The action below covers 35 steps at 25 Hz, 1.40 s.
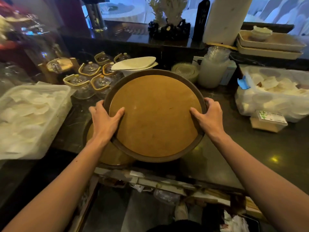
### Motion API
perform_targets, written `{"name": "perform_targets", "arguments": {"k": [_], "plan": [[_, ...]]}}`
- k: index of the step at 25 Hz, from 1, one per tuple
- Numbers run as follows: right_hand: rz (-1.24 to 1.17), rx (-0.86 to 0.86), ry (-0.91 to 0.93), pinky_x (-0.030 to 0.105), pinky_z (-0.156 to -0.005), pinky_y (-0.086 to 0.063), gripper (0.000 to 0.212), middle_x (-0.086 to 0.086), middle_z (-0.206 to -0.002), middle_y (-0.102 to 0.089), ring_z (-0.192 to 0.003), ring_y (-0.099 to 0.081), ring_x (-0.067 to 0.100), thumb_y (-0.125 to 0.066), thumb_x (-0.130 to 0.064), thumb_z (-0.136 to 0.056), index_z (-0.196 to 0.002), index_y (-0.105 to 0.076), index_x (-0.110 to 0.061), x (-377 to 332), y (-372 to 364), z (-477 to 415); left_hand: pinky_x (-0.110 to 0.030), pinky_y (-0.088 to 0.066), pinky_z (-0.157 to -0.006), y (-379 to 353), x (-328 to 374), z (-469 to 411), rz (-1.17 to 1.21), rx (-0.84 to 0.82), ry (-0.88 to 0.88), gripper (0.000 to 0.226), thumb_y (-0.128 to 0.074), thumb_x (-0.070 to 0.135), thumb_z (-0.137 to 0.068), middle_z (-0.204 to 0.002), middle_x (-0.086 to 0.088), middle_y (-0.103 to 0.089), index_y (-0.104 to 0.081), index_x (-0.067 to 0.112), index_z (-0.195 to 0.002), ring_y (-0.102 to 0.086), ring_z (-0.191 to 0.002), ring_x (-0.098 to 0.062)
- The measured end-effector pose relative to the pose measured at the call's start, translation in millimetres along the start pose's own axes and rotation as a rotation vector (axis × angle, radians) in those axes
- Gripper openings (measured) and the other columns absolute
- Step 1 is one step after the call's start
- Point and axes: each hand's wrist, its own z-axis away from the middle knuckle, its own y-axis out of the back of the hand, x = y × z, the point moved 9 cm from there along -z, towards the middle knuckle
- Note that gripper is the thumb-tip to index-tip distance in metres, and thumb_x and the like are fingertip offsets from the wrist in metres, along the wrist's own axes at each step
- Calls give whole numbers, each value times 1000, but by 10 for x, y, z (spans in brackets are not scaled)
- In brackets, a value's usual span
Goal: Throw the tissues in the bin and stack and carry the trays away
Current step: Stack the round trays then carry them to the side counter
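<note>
Nearest the camera, 2 bare forearms reach forward over the counter's front edge, with crumpled white tissues point(234, 222) lying low at the bottom right, below the counter. The left hand point(104, 120) grips the left rim of a round brown tray point(155, 114), thumb lying on the tray's tan inner surface and fingers wrapped around the outside of the rim. The right hand point(209, 117) clasps the opposite rim the same way, thumb inside and fingers curled over the edge. This tray is held tilted slightly and overlaps a second round tray point(110, 154) that sits on the dark countertop point(242, 148) beneath it, showing only at the lower left. To the left stands a clear plastic tub point(31, 118) of white pieces; to the right another plastic tub point(274, 94) with a blue clip, and a small box point(269, 121) in front of it. Behind the tray are several glass teapots point(93, 79) with yellowish handles, white serving dishes point(135, 64) and a stack of clear plastic containers point(214, 69). Farther back right, 2 cream rectangular trays point(270, 46) are stacked, holding small white bowls.
</note>
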Motion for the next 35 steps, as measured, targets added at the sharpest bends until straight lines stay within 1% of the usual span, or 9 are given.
{"name": "perform_targets", "arguments": {"k": [3,5,7,10,17,21,24,28,35], "plan": [[0,-30,25,31,-87,-43,73,7,-125,-51,-107,-47,14,-74,-48,-79,-137,-45,-16,-333,-224,259,-36,-39,-99,430,-261,38,6,34,19,83,-70,54,-79,-139,-15,-35,-35,12,-142,-47,-121,-31],[0,-56,33,33,-90,-45,75,8,-127,-51,-112,-50,18,-75,-48,-79,-139,-45,-15,-518,-364,402,-33,-37,-98,671,-413,66,5,58,29,81,-69,53,-81,-139,-15,-36,-36,12,-142,-45,-122,-29],[6,-73,38,37,-93,-46,77,9,-128,-50,-115,-51,22,-75,-48,-78,-140,-44,-14,-664,-473,489,-30,-34,-97,836,-542,87,13,76,40,78,-67,52,-82,-141,-15,-36,-36,11,-142,-43,-124,-28],[10,-86,62,36,-93,-45,76,9,-128,-50,-115,-50,22,-75,-48,-78,-139,-44,-15,-805,-619,512,-26,-31,-93,959,-696,89,21,93,66,74,-66,49,-84,-140,-17,-37,-38,8,-140,-44,-123,-28],[-4,-151,74,32,-89,-44,77,8,-127,-51,-113,-51,20,-76,-49,-78,-139,-44,-15,-754,-1025,208,-32,-35,-97,849,-911,13,-30,136,145,71,-67,44,-86,-139,-18,-37,-38,8,-140,-45,-120,-32],[-43,-219,46,30,-88,-43,78,5,-126,-50,-106,-45,11,-76,-49,-76,-139,-44,-17,-603,-1300,32,-26,-30,-94,708,-1031,-15,-63,152,198,72,-69,41,-85,-138,-18,-36,-37,7,-140,-45,-120,-31],[-47,-275,11,35,-92,-46,77,5,-126,-49,-110,-49,15,-74,-51,-77,-139,-43,-17,-434,-1524,-2,-33,-35,-100,578,-1174,4,-83,140,245,71,-70,40,-84,-135,-17,-35,-38,8,-139,-44,-120,-32],[-84,-265,-114,37,-94,-46,66,4,-127,-50,-115,-51,20,-71,-45,-82,-137,-46,-19,-215,-1737,33,-40,-33,-110,382,-1458,47,-106,96,330,74,-71,38,-84,-138,-17,-32,-36,7,-142,-39,-127,-34],[-31,-219,-212,31,-91,-43,59,5,-126,-49,-114,-52,19,-66,-37,-89,-140,-44,-15,-121,-2108,310,-43,-31,-108,255,-1907,-248,-141,17,299,65,-65,28,-90,-134,-22,-35,-36,2,-142,-37,-126,-38]]}}
